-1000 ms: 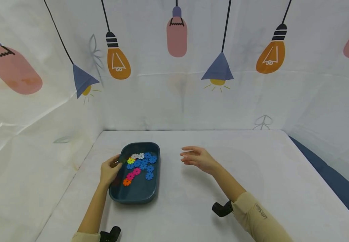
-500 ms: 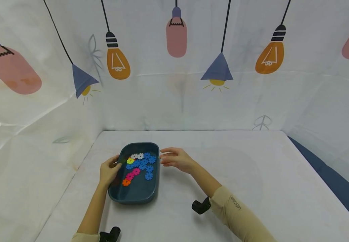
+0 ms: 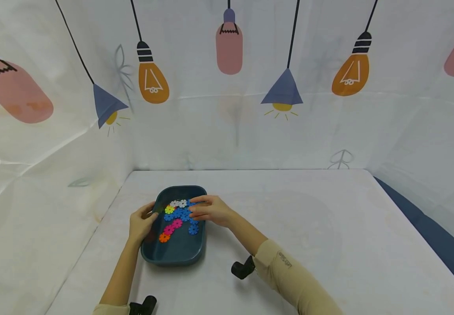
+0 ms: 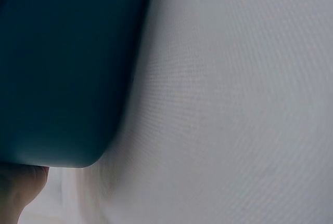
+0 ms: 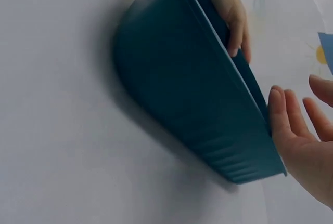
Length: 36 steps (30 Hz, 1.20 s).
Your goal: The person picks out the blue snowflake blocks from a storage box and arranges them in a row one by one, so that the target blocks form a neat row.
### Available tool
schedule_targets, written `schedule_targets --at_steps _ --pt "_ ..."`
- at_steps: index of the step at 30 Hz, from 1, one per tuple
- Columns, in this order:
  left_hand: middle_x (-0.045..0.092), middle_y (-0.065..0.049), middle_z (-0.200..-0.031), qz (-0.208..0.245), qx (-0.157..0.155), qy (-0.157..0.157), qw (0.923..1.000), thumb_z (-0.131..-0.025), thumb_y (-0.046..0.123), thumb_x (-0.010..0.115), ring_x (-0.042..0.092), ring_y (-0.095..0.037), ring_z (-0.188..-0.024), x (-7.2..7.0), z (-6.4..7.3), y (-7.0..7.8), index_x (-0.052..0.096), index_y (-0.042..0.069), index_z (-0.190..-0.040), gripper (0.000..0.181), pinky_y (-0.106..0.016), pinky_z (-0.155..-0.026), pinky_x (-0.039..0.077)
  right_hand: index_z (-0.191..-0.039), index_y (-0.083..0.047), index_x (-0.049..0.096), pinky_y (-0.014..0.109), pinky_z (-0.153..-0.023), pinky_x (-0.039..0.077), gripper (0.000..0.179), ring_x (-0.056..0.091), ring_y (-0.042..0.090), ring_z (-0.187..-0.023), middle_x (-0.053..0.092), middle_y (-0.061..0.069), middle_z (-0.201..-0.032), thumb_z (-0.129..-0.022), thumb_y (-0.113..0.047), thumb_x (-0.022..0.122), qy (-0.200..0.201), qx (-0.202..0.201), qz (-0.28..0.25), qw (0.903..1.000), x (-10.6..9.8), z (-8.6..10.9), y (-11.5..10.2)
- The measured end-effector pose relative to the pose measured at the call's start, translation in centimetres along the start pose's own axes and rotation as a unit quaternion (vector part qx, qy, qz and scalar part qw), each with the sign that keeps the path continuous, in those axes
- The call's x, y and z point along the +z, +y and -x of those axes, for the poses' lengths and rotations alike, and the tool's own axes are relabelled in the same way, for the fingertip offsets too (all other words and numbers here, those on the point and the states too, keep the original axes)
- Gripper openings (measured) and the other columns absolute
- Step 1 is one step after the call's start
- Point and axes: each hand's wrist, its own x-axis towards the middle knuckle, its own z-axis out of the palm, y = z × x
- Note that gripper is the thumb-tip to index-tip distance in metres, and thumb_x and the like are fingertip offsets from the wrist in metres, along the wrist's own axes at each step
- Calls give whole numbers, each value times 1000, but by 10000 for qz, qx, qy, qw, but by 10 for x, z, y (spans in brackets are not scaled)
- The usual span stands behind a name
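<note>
A dark teal tray (image 3: 177,254) stands on the left part of the white table. Inside lie several small flower-shaped plastic pieces: blue ones (image 3: 177,213), pink ones (image 3: 169,229), white ones (image 3: 175,204), a yellow one (image 3: 169,209) and an orange one (image 3: 164,237). My left hand (image 3: 140,223) grips the tray's left rim, its thumb over the edge. My right hand (image 3: 213,210) reaches over the right rim, fingers loosely extended above the blue pieces and hiding some. In the right wrist view, nothing shows between the fingers of that hand (image 5: 307,146).
The white table (image 3: 309,236) extends to the right of the tray. A white sheet printed with lamps (image 3: 227,131) hangs behind and along the sides. Black wrist cameras sit at the left cuff (image 3: 143,305) and the right cuff (image 3: 243,267).
My right hand has moved left, from beside the tray to over its right rim and the blue pieces. The left hand and the tray have stayed in place.
</note>
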Motion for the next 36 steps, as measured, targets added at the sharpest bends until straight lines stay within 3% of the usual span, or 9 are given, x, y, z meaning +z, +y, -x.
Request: schedule_targets --at_steps 4,7,11,14,20,28,36 --pt "50 -23 -134 211 -130 -102 9996 -92 9 59 52 -36 -119 -2 0 -5 49 -3 -133 44 -17 -87 47 -129 5 52 47 -90 47 41 66 30 -96 54 32 -122 -90 -3 61 20 129 -6 9999 8 -4 -2" --pt "50 -20 -135 453 -210 -157 9986 -92 14 62 54 -24 -115 -4 0 -10 50 -1 -133 46 -7 -80 43 -130 6 51 48 -91 47 43 66 28 -95 58 27 -119 -90 -4 61 42 226 39 9997 13 -6 -3" --pt "52 -20 -132 535 -258 -73 9982 -90 18 65 54 0 -99 -6 0 -15 53 -1 -130 46 -6 -78 44 -128 5 53 50 -91 47 41 64 32 -100 62 20 -114 -90 -5 62 73 340 33 9994 20 -8 -4" --pt "54 -22 -130 481 -204 32 9986 -89 18 66 52 9 -90 -6 1 -16 55 -2 -128 45 -7 -77 44 -128 4 53 50 -91 47 40 61 36 -106 63 16 -112 -90 -5 62 61 446 32 9990 24 -11 -3" --pt "56 -23 -126 502 -81 192 9985 -88 15 66 54 10 -86 -4 2 -17 58 -3 -125 41 -7 -76 46 -130 5 51 46 -86 51 43 56 40 -112 64 11 -104 -89 -4 62 48 736 235 9970 31 -18 2" --pt "58 -22 -124 636 -194 377 9971 -87 17 69 56 8 -84 -2 3 -16 61 -2 -122 41 -8 -74 46 -129 4 51 41 -77 55 42 61 36 -106 65 17 -108 -89 -2 63 202 1210 502 9912 41 -27 7" --pt "60 -20 -121 806 -219 426 9956 -86 15 70 58 7 -83 -1 3 -17 61 -3 -122 41 -9 -74 47 -125 4 54 43 -76 55 39 63 34 -102 67 13 -102 -88 -2 64 206 1391 343 9895 48 -29 12"
